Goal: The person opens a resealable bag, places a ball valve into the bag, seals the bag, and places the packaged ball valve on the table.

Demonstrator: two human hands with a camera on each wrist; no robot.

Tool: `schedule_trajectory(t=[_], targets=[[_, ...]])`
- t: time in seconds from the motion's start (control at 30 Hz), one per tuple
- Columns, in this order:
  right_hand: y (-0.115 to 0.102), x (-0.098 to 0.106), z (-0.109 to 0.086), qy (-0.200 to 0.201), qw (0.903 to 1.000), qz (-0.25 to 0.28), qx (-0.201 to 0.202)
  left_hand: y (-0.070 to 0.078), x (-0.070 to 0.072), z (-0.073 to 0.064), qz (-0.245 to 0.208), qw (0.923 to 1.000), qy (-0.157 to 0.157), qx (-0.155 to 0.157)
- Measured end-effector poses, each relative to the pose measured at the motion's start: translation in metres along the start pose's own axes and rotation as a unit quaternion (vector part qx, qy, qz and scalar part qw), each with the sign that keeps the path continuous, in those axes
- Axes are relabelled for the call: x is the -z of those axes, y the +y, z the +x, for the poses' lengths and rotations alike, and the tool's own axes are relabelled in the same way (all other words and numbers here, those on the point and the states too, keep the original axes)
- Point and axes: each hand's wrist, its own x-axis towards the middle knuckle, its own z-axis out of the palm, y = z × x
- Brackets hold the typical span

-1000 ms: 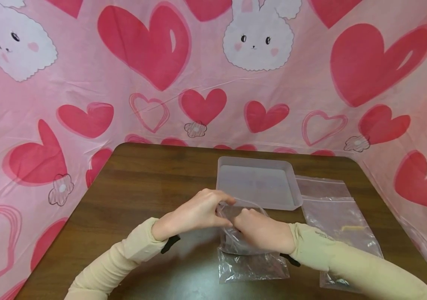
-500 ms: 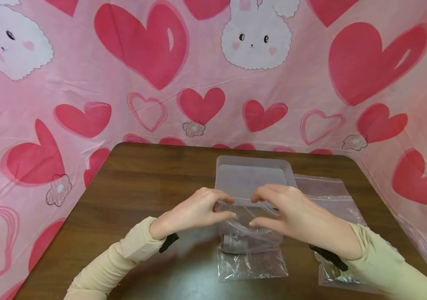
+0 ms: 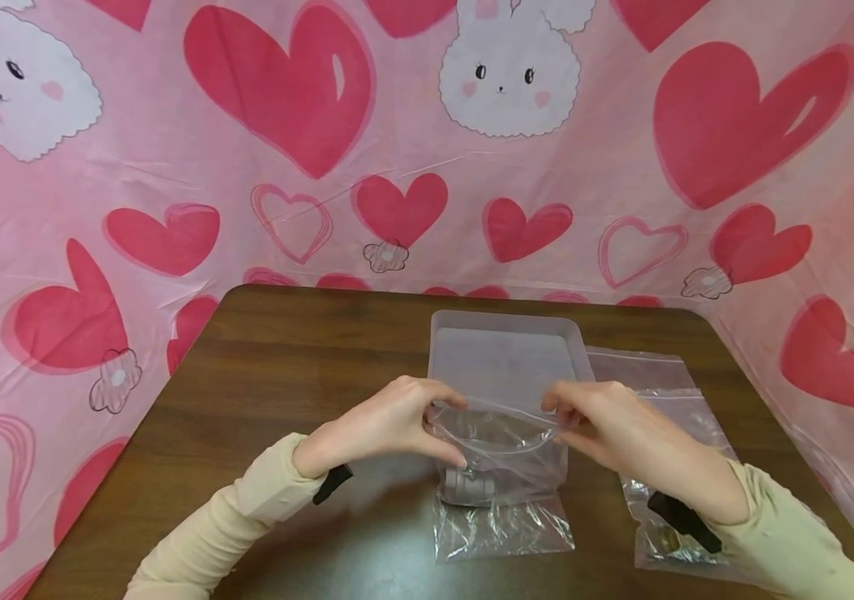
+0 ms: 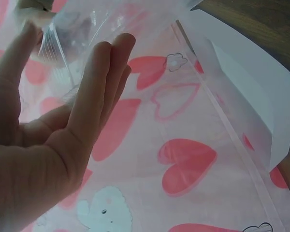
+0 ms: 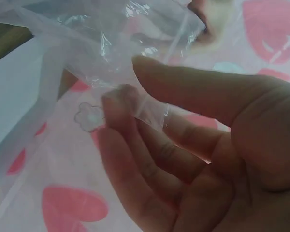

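A clear zip bag (image 3: pixel 524 475) stands with its mouth spread, and a grey cylindrical piece (image 3: pixel 467 486) shows through its lower left. My left hand (image 3: pixel 389 427) curls round the left edge of the mouth, thumb in front and fingers behind. In the left wrist view its longer fingers are nearly straight, with clear plastic (image 4: pixel 79 26) beside them. My right hand (image 3: pixel 625 429) pinches the right edge of the mouth. The right wrist view shows the bag's film (image 5: pixel 106 53) between its thumb and fingertip. A flat strip of clear plastic (image 3: pixel 501 533) lies at the bag's near side.
Behind the bag lies a shallow translucent tray (image 3: pixel 501 362). More clear zip bags (image 3: pixel 666 375) lie to its right, partly under my right arm, with a brass-coloured piece (image 3: pixel 668 539) in the nearer end. A heart-patterned cloth (image 3: pixel 516 225) hangs beyond the wooden table (image 3: pixel 307 358).
My right hand has come out of the bag's mouth and moved right to its right edge. The mouth is now stretched wider. My left hand has stayed nearly still.
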Motion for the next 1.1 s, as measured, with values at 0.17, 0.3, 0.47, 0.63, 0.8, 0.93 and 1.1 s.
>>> schedule_trajectory(t=[0.17, 0.3, 0.47, 0.63, 0.8, 0.93, 1.1], targets=[[0.01, -0.003, -0.002, 0.036, 0.9991, 0.015, 0.019, -0.003, 0.002, -0.003, 0.025, 0.9981, -0.008, -0.056], [0.018, -0.003, -0.001, 0.047, 0.997, 0.059, 0.015, -0.008, 0.002, -0.005, 0.025, 0.9967, 0.014, -0.076], [0.028, -0.005, 0.001, 0.058, 0.993, 0.101, -0.021, -0.017, 0.002, -0.008, -0.077, 0.996, 0.032, -0.031], [0.033, -0.008, 0.001, 0.055, 0.9851, 0.142, -0.08, -0.03, 0.001, -0.007, -0.119, 0.9907, 0.057, 0.035], [0.036, -0.01, 0.0, 0.054, 0.9786, 0.154, -0.125, -0.039, 0.002, -0.007, -0.168, 0.979, 0.071, 0.091], [0.038, -0.012, -0.002, 0.054, 0.9745, 0.159, -0.148, -0.041, 0.002, -0.008, -0.22, 0.9639, 0.084, 0.123], [0.038, -0.013, -0.003, 0.056, 0.9698, 0.167, -0.169, -0.04, 0.003, -0.009, -0.227, 0.9594, 0.109, 0.127]])
